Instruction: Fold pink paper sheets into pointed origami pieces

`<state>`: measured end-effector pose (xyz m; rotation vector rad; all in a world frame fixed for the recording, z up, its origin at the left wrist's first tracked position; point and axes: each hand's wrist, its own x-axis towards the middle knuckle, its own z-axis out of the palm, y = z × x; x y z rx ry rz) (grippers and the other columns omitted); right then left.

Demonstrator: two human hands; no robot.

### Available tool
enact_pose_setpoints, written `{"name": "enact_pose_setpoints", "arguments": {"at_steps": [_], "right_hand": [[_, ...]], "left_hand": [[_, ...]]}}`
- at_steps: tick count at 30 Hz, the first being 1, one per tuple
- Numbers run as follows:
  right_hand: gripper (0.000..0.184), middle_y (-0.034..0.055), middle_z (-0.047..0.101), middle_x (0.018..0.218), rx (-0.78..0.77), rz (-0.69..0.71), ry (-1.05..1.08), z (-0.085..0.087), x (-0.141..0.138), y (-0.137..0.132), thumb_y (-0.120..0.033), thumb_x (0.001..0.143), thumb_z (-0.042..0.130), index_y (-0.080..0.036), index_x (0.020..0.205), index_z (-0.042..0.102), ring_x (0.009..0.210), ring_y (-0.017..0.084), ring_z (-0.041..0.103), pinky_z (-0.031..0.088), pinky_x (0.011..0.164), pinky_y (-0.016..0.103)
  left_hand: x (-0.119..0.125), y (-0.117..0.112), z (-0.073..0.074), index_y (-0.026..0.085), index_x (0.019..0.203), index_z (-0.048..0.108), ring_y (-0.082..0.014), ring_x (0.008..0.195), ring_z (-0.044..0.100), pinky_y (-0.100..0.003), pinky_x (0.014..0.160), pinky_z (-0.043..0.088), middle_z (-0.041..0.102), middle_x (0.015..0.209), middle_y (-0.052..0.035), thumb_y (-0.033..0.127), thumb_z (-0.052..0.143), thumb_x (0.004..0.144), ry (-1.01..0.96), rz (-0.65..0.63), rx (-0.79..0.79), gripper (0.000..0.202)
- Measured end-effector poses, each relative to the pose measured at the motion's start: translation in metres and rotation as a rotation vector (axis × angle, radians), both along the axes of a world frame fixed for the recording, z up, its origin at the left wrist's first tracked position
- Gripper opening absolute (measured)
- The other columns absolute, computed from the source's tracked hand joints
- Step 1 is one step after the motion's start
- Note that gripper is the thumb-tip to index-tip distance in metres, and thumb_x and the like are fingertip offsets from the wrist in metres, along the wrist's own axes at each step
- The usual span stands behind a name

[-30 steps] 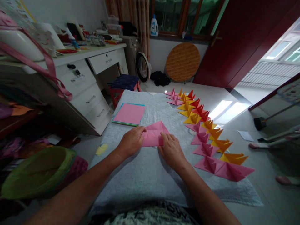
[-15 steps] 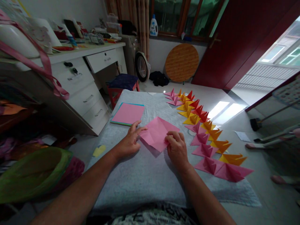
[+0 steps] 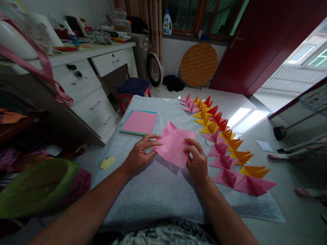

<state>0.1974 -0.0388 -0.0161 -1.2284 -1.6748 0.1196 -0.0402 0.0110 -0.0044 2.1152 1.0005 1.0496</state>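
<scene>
A creased pink sheet of origami paper (image 3: 173, 144) is held between my two hands, just above the cloth-covered table (image 3: 153, 200). My left hand (image 3: 140, 153) pinches its left corner between thumb and fingers. On the right edge, my right hand (image 3: 198, 160) grips the paper, fingers on top and thumb partly hidden. Beyond my left hand lies a stack of square paper (image 3: 140, 121), pink on top with blue and green edges below. To the right stand rows of folded paper cranes, among them a pink one (image 3: 223, 162), an orange one (image 3: 241, 157) and a red one (image 3: 221, 123).
A yellow paper scrap (image 3: 107, 163) lies near the table's left edge. On the floor at left stands a bin with a green liner (image 3: 43, 187). A stool (image 3: 133, 87) sits past the far left corner, beside a white desk (image 3: 84, 81).
The pink sheet has lifted off the cloth and tilted. My left hand has closed on its left corner, and my right hand has shifted its hold along the right edge.
</scene>
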Motion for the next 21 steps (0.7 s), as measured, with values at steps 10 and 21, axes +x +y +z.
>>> {"name": "enact_pose_setpoints", "arguments": {"at_steps": [10, 21], "right_hand": [[0.023, 0.0128, 0.061, 0.122, 0.035, 0.091, 0.018, 0.0005, -0.0001, 0.0004, 0.001, 0.081, 0.047, -0.022, 0.083, 0.052, 0.133, 0.025, 0.053, 0.048, 0.107, 0.047], [0.028, 0.012, 0.06, 0.122, 0.012, 0.103, -0.028, 0.0009, -0.0028, -0.0013, 0.002, 0.081, 0.043, -0.022, 0.089, 0.057, 0.135, 0.025, 0.05, 0.047, 0.107, 0.047]], "left_hand": [[0.0061, -0.0108, 0.004, 0.019, 0.084, 0.072, -0.0214, 0.119, 0.062, -0.037, 0.098, 0.055, 0.055, 0.141, -0.0106, 0.011, 0.06, 0.087, 0.022, 0.102, 0.264, 0.015], [0.0067, -0.007, -0.0016, 0.02, 0.091, 0.069, -0.0204, 0.116, 0.064, -0.038, 0.102, 0.053, 0.067, 0.122, -0.0093, 0.012, 0.053, 0.09, 0.105, 0.209, 0.295, 0.017]]}}
